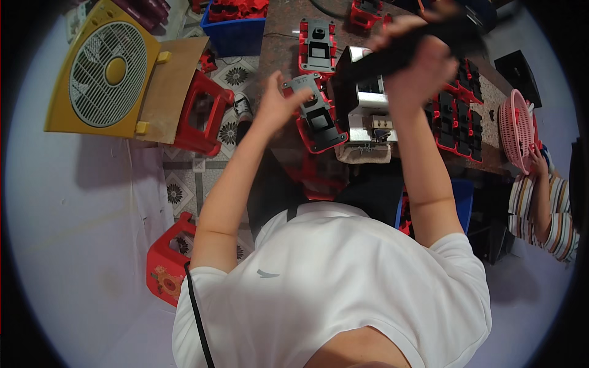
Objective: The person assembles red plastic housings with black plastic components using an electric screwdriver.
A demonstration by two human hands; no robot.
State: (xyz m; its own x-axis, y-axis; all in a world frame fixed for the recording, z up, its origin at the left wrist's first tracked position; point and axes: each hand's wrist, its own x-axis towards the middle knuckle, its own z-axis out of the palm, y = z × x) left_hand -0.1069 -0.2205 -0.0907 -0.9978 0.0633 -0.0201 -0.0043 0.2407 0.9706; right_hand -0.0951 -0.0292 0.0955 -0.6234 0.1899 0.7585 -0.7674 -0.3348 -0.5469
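My left hand (279, 104) grips the left edge of a red plastic housing with a black-and-grey insert (318, 119), thumb lying across its top. The housing sits tilted at the table's near edge, beside a white metal machine (370, 101) with a dark side. My right hand (420, 76), smeared by motion, is raised over the machine's right side. Its fingers close around a long black object (423, 46), too blurred to name. A second red-and-black housing (318, 46) lies just beyond the one under my left hand.
Several red-and-black housings (457, 126) stand right of the machine on the speckled table. A pink basket (515, 132) is near another person's hand (538, 161) at far right. A blue bin (234, 34) with red parts, a yellow fan (110, 70) and red stools (199, 116) are left.
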